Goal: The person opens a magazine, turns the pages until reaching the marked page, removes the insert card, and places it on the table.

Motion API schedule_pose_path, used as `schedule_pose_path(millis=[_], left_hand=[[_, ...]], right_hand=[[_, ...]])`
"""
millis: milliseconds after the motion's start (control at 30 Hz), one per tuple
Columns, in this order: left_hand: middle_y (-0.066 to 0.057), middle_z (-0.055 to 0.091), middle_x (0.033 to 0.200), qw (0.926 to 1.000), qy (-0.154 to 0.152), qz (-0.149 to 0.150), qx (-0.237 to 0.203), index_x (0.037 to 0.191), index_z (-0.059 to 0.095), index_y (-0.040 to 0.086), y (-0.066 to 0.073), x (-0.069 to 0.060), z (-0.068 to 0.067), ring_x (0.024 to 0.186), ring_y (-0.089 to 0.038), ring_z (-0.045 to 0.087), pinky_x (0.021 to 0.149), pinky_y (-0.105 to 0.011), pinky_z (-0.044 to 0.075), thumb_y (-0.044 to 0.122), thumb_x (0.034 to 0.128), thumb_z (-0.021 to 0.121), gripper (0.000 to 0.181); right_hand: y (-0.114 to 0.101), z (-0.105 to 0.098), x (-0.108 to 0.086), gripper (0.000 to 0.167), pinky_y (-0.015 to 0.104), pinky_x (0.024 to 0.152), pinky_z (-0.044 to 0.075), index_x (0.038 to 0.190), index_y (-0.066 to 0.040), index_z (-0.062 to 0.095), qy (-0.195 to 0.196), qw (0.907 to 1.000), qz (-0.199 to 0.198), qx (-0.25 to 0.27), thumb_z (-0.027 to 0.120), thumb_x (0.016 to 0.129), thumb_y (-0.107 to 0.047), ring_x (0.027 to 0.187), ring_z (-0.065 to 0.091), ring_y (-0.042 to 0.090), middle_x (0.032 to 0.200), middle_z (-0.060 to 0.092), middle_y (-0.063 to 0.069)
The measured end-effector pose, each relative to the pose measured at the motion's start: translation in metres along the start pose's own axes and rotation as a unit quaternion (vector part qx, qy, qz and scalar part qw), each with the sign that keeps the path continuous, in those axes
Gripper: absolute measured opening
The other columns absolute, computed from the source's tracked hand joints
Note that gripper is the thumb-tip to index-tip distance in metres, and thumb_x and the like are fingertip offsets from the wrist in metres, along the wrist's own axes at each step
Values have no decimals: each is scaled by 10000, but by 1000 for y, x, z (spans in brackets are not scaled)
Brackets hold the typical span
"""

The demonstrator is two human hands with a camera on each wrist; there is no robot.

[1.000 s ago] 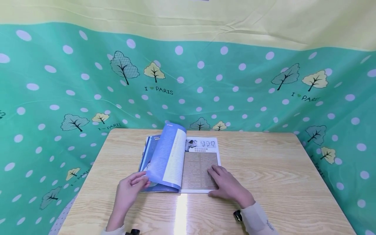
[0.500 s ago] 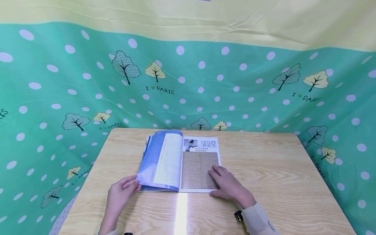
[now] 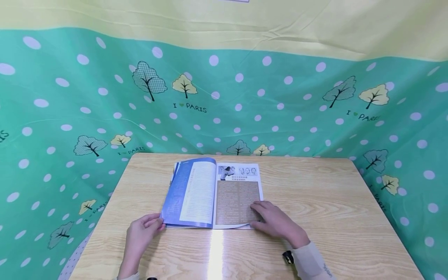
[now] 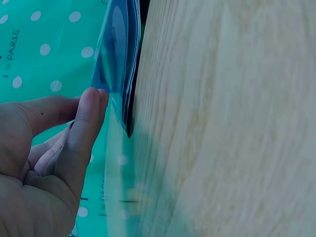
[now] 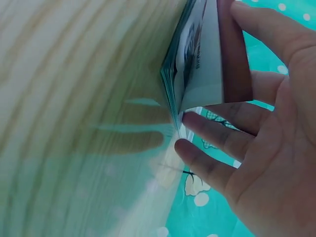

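Observation:
An open magazine (image 3: 238, 202) lies on the wooden table, with a blue and white page (image 3: 198, 190) on its left side and a brown text page on its right. My left hand (image 3: 141, 235) pinches the lower left corner of the blue page between thumb and finger; in the left wrist view the page edge (image 4: 111, 64) curves up from the table. At the lower right corner, my right hand (image 3: 276, 221) holds the brown page's edge (image 5: 237, 64). The right wrist view has the thumb at this raised edge and some fingers (image 5: 217, 133) behind it.
The pale wooden table (image 3: 332, 217) extends around the magazine on both sides. A green dotted curtain (image 3: 224, 105) with tree prints hangs along its back and sides. A bright light reflection (image 3: 215, 252) falls in front of the magazine.
My left hand has moved left and down with the blue page, which has turned from upright to lying on the left side. My right hand has shifted slightly right, and the brown page's lower edge has lifted.

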State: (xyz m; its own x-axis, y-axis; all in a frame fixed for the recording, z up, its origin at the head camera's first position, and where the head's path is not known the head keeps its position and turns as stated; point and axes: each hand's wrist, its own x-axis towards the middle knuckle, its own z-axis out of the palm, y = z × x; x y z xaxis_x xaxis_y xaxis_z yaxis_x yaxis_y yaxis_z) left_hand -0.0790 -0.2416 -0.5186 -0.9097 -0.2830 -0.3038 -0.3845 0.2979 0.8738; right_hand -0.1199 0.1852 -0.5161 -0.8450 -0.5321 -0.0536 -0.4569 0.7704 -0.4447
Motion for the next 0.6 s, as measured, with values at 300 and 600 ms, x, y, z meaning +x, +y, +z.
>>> schedule_pose_path(millis=[300, 600], left_hand=[[-154, 746, 913, 9998, -53, -86, 174, 1205, 632, -110, -5, 2, 0, 770, -205, 734, 676, -254, 626, 87, 937, 673, 335], [-138, 750, 958, 9977, 112, 82, 658, 1222, 649, -69, -3, -1, -2, 827, -204, 730, 711, -251, 611, 195, 946, 692, 384]], right_hand=[[3, -5, -1, 556, 488, 1118, 415, 1425, -29, 523, 422, 9979, 356, 346, 655, 987, -344, 1331, 477, 334, 1432, 520, 170], [8, -1, 4, 640, 552, 1111, 403, 1476, -39, 463, 988, 9892, 1023, 366, 655, 974, -387, 1342, 456, 379, 1449, 499, 202]])
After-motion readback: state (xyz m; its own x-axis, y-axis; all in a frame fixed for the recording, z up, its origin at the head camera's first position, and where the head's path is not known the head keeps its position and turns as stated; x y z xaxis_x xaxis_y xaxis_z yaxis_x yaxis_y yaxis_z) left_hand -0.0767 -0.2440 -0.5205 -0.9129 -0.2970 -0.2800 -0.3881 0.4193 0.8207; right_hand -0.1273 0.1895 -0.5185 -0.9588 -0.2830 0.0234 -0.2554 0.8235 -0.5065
